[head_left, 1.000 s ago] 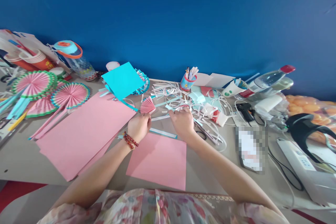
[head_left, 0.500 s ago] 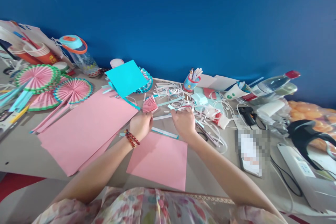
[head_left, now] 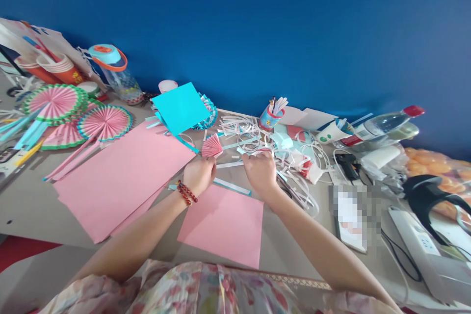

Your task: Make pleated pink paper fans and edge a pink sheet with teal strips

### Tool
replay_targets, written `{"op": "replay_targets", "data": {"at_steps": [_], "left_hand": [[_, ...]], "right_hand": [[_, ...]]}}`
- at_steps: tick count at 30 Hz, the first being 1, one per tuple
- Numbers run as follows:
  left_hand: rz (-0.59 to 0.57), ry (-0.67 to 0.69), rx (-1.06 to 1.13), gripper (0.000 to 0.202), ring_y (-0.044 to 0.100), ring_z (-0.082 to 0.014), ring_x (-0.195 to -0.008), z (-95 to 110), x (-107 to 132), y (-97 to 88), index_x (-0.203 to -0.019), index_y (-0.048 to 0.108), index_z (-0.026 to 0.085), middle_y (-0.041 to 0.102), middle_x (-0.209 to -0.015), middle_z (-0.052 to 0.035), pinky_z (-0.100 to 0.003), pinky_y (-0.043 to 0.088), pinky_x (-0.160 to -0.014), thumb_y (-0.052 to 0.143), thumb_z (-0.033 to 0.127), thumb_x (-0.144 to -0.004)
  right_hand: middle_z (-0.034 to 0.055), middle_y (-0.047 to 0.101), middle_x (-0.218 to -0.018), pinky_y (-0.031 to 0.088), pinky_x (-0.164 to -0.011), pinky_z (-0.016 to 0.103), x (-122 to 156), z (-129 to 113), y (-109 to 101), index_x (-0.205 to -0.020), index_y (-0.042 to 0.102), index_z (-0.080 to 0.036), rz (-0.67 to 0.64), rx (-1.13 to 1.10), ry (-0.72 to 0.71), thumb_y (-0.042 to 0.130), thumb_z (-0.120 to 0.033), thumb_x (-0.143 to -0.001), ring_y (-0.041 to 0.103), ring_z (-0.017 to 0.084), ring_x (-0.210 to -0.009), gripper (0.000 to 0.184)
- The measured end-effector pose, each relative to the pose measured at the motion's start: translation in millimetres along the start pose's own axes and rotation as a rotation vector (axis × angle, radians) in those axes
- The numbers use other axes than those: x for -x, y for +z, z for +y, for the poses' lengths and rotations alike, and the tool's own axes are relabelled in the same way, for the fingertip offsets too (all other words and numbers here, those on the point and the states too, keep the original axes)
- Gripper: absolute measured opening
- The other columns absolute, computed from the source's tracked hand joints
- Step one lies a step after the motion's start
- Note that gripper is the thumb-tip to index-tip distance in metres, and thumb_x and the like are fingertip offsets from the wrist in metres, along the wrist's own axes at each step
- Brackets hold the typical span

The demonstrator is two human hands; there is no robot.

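Beyond the sheet (head_left: 222, 225) rose a blue wall (head_left: 235, 34), while the left hand (head_left: 199, 175) seemed to pinch the fan (head_left: 211, 145) past the sheet's far edge, the right hand (head_left: 260, 171) hiding any hold, apparently mid-pleating, which called for steady pressure, the fan jutting away from the sheet, long axis unclear.

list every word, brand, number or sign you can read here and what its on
No text is readable.
Red paper cup: yellow mark, too small to read.
Red-capped bottle: label too blurred.
Phone: pixelated, nothing legible.
Blue pen cup: yellow print, too small to make out.
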State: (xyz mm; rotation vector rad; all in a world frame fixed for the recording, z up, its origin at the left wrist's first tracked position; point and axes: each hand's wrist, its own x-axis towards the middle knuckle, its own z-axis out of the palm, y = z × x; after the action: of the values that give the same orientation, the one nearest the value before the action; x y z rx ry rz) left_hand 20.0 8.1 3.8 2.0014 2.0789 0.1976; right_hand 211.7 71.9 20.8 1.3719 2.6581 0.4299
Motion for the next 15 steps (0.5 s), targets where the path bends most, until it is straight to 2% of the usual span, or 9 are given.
{"op": "replay_targets", "data": {"at_steps": [5, 15], "left_hand": [[0.008, 0.014, 0.007, 0.016, 0.067, -0.019, -0.077, -1.0, -0.6, 1.8, -0.095, 0.063, 0.019, 0.071, -0.089, -0.0061, -0.025, 0.041, -0.061, 0.048, 0.021, -0.092], [0.049, 0.066, 0.025, 0.017, 0.066, -0.0199, -0.081, -4.6, 1.6, 5.0, -0.104, 0.06, 0.02, 0.069, -0.097, -0.0059, -0.028, 0.042, -0.061, 0.048, 0.021, -0.092]], "right_hand": [[0.006, 0.072, -0.07, 0.029, -0.081, 0.037, 9.4, 5.3, -1.7, -0.09, 0.067, -0.016, -0.002, -0.007, -0.003, 0.053, -0.008, -0.085, 0.065, 0.021, -0.07, 0.017], [0.0068, 0.073, -0.072, 0.028, -0.073, 0.035, 15.8, 14.2, 0.2, -0.094, 0.066, -0.016, -0.011, -0.019, -0.002, 0.055, -0.016, -0.09, 0.064, 0.02, -0.067, 0.011]]}}
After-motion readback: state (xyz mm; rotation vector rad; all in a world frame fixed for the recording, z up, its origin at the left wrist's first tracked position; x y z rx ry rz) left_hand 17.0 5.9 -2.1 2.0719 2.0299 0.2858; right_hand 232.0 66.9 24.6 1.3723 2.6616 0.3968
